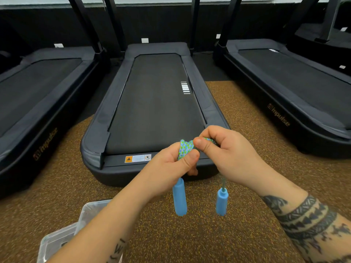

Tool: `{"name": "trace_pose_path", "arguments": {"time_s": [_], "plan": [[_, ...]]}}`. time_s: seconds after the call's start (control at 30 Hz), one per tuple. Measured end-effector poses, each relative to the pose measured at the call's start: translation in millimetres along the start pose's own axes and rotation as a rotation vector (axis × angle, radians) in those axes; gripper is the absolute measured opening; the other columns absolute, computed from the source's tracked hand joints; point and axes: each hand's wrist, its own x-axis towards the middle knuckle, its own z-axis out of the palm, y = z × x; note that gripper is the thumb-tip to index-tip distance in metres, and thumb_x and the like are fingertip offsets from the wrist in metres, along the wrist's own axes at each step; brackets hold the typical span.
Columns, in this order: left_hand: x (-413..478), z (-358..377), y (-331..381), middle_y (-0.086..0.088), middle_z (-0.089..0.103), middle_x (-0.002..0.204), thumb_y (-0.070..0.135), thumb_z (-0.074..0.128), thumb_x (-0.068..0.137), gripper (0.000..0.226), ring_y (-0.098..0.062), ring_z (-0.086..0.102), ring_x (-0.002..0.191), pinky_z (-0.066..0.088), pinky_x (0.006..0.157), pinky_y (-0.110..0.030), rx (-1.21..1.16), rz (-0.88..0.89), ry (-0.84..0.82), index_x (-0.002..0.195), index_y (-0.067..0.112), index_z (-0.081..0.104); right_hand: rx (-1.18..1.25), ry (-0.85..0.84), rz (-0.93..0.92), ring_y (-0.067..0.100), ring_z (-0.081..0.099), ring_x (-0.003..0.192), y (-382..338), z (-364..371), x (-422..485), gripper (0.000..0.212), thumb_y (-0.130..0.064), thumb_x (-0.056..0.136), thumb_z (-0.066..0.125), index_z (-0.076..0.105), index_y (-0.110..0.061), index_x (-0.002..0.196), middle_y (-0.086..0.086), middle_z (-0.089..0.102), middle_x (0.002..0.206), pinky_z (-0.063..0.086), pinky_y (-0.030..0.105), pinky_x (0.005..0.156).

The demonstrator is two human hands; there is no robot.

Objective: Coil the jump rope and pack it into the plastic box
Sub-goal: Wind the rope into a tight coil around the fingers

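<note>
The jump rope (185, 149) is a blue-and-green braided cord, bunched into a tight bundle between both hands. My left hand (169, 168) is closed around the bundle's left side. My right hand (226, 150) pinches its right side with thumb and fingers. Two blue foam handles hang down below the hands: one (179, 197) under the left hand, the other (221, 201) on a short length of cord under the right. The clear plastic box (86, 211) stands on the floor at lower left, partly hidden by my left forearm.
A black treadmill (152, 103) lies straight ahead, its rear end just beyond my hands. Two more treadmills (38, 103) (296, 88) flank it. The floor (199, 240) is brown speckled rubber. A clear lid or second container (55, 242) lies beside the box.
</note>
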Motion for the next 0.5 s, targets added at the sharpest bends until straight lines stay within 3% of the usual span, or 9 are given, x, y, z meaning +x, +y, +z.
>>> {"name": "trace_pose_path", "arguments": {"time_s": [0.07, 0.13, 0.33, 0.4, 0.5], "plan": [[-1.1, 2.0, 1.7, 0.004, 0.058, 0.067, 0.045, 0.059, 0.087, 0.038, -0.018, 0.059, 0.073, 0.052, 0.077, -0.033, -0.076, -0.017, -0.036, 0.092, 0.007, 0.057, 0.009, 0.046, 0.004, 0.002, 0.046, 0.055, 2.8, -0.6, 1.6, 0.021, -0.034, 0.09, 0.064, 0.061, -0.018, 0.076, -0.014, 0.052, 0.056, 0.036, 0.016, 0.054], [-2.8, 5.3, 5.7, 0.003, 0.056, 0.063, 0.034, 0.054, 0.092, 0.023, -0.023, 0.056, 0.073, 0.05, 0.074, -0.026, -0.163, -0.04, -0.063, 0.087, 0.011, 0.056, 0.005, 0.059, 0.004, 0.003, 0.045, 0.057, 5.1, -0.4, 3.0, 0.024, -0.036, 0.091, 0.062, 0.06, -0.017, 0.077, -0.007, 0.052, 0.06, 0.037, 0.019, 0.056], [-8.2, 6.6, 14.4, -0.004, 0.054, 0.062, 0.036, 0.052, 0.09, 0.027, -0.024, 0.06, 0.069, 0.052, 0.073, -0.027, -0.53, -0.015, -0.155, 0.08, 0.013, 0.06, 0.08, -0.014, 0.095, 0.003, 0.04, 0.055, 12.1, 7.3, 4.9, 0.036, -0.034, 0.099, 0.05, 0.054, -0.009, 0.073, 0.0, 0.046, 0.058, 0.036, 0.025, 0.056], [-8.0, 8.6, 16.3, -0.006, 0.059, 0.065, 0.038, 0.054, 0.088, 0.029, -0.025, 0.062, 0.072, 0.053, 0.076, -0.03, -0.605, 0.023, -0.118, 0.083, 0.011, 0.059, 0.073, -0.046, 0.134, 0.01, 0.045, 0.06, 18.6, 13.9, 3.5, 0.035, -0.033, 0.1, 0.048, 0.056, -0.005, 0.08, 0.014, 0.055, 0.064, 0.04, 0.034, 0.062], [-5.7, 10.0, 18.3, -0.008, 0.068, 0.074, 0.042, 0.056, 0.086, 0.032, -0.023, 0.066, 0.078, 0.055, 0.084, -0.034, -0.684, 0.046, -0.005, 0.085, 0.01, 0.061, 0.025, -0.094, 0.144, 0.029, 0.063, 0.076, 24.3, 23.2, -0.5, 0.033, -0.037, 0.097, 0.046, 0.061, -0.008, 0.095, 0.014, 0.07, 0.083, 0.052, 0.045, 0.075]]}}
